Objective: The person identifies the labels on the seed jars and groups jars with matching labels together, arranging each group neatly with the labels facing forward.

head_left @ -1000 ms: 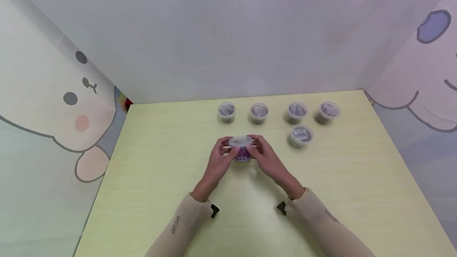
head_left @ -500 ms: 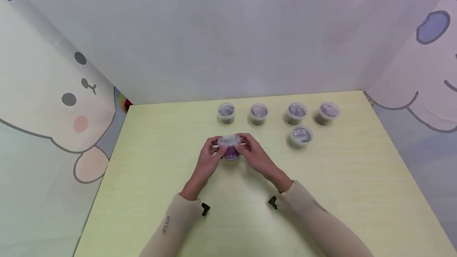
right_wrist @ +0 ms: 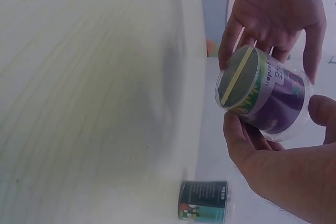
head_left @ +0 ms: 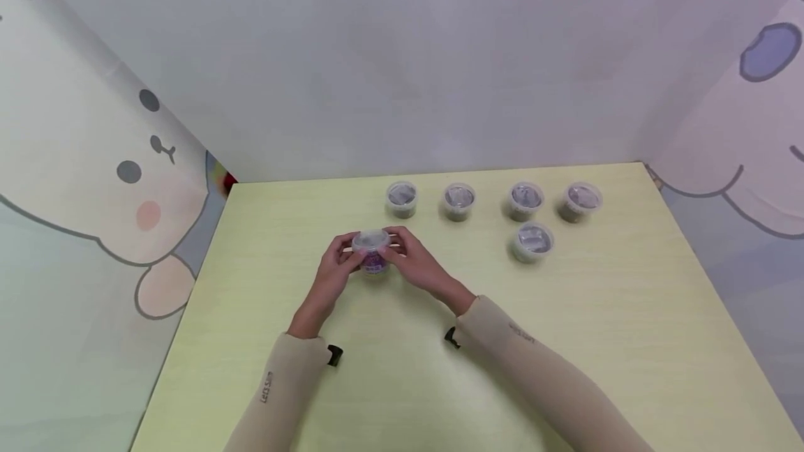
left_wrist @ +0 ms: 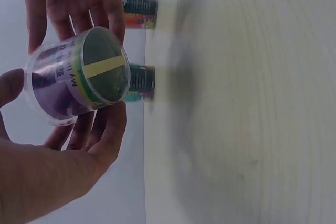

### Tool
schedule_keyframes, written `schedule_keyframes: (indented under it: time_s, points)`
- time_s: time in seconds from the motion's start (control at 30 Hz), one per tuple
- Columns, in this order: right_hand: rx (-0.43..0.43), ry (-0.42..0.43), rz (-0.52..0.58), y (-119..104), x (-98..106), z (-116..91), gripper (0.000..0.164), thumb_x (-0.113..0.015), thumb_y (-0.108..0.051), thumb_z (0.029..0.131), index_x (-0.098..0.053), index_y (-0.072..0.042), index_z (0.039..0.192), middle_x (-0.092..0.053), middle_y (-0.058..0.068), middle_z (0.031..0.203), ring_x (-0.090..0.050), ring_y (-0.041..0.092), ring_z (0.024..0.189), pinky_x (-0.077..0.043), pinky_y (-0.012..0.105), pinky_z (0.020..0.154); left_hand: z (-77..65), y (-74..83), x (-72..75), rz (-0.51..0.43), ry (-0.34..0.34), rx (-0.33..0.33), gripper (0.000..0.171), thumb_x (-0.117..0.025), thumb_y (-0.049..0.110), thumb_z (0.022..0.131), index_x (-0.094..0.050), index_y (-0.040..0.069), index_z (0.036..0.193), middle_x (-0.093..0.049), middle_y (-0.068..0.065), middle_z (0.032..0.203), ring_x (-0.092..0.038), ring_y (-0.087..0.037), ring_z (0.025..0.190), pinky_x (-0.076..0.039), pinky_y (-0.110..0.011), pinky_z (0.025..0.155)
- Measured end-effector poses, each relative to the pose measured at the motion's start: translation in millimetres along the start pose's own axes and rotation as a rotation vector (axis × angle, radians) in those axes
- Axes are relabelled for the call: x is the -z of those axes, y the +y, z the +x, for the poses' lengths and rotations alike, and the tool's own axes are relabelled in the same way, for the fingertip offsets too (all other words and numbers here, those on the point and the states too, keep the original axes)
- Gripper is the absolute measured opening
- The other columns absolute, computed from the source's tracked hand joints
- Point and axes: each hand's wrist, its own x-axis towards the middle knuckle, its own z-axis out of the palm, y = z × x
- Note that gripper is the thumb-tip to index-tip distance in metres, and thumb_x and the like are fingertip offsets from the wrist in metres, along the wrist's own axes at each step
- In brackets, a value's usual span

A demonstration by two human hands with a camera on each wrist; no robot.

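Note:
A clear-lidded plastic cup [head_left: 373, 261] with a purple printed label is held between both hands, above the table. My left hand [head_left: 333, 267] grips its left side, thumb at the front and fingers curled behind. On the other side my right hand [head_left: 411, 261] grips it the same way. Both wrist views show the cup's underside, which has a yellow strip across its base. In the left wrist view the cup [left_wrist: 68, 77] has a green band near its bottom. The right wrist view shows "garden" printed on the cup's label [right_wrist: 275, 93].
Similar lidded cups stand along the table's back edge: one at the left [head_left: 402, 199], then another [head_left: 458, 202], a third [head_left: 525, 201], and one at the right [head_left: 580, 202]. A further cup [head_left: 532, 242] stands in front of these. A pale wall rises behind the yellowish table [head_left: 565, 340].
Both hands have carried the purple-labelled cup leftward across the table, keeping their grip. The other cups stay where they were; the head view shifts slightly.

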Motion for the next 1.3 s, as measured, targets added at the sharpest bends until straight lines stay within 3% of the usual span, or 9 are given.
schedule_keyframes:
  time_s: [0.3, 0.7, 0.93, 1.17, 1.3]
  points:
    - [0.033, -0.045, -0.008, 1, -18, 29, 0.048, -0.055, -0.018, 0.112, -0.041, -0.002, 0.155, -0.051, 0.023, 0.155, -0.051, 0.040, 0.143, -0.045, 0.051, 0.117, 13.8, -8.3, 32.7, -0.001, -0.019, 0.018, 0.050, -0.055, 0.012, 0.111, -0.039, 0.001, 0.157, -0.043, -0.018, 0.155, -0.057, -0.009, 0.117, -0.052, -0.023, 0.099]
    - [0.040, -0.059, -0.007, 4, -36, 66, 0.049, -0.058, -0.014, 0.110, -0.041, -0.002, 0.155, -0.049, 0.021, 0.158, -0.049, 0.036, 0.146, -0.044, 0.045, 0.118, 29.9, -17.6, 63.8, -0.007, -0.040, 0.008, 0.056, -0.054, 0.015, 0.112, -0.032, 0.002, 0.163, -0.034, -0.018, 0.162, -0.048, -0.018, 0.133, -0.047, -0.018, 0.102]
    - [0.042, -0.062, -0.011, 3, -44, 79, 0.050, -0.057, -0.011, 0.110, -0.040, -0.001, 0.155, -0.050, 0.023, 0.157, -0.049, 0.035, 0.146, -0.045, 0.044, 0.118, 36.1, -22.0, 77.2, -0.005, -0.067, 0.004, 0.061, -0.055, 0.016, 0.112, -0.028, 0.005, 0.165, -0.029, -0.015, 0.166, -0.043, -0.020, 0.139, -0.046, -0.015, 0.102]
    - [0.057, -0.058, -0.017, 6, -50, 88, 0.048, -0.059, -0.010, 0.109, -0.041, 0.001, 0.152, -0.051, 0.025, 0.155, -0.049, 0.036, 0.147, -0.044, 0.044, 0.119, 41.2, -25.9, 87.1, 0.014, -0.084, 0.018, 0.062, -0.054, 0.017, 0.112, -0.025, 0.006, 0.166, -0.028, -0.014, 0.168, -0.037, -0.025, 0.148, -0.041, -0.026, 0.114]
    - [0.068, -0.056, -0.019, 7, -54, 93, 0.048, -0.059, -0.009, 0.109, -0.041, 0.001, 0.152, -0.051, 0.026, 0.154, -0.048, 0.036, 0.147, -0.042, 0.045, 0.120, 42.8, -27.4, 91.5, 0.010, -0.082, 0.019, 0.062, -0.053, 0.016, 0.112, -0.024, 0.007, 0.167, -0.027, -0.015, 0.169, -0.034, -0.028, 0.151, -0.040, -0.026, 0.114]
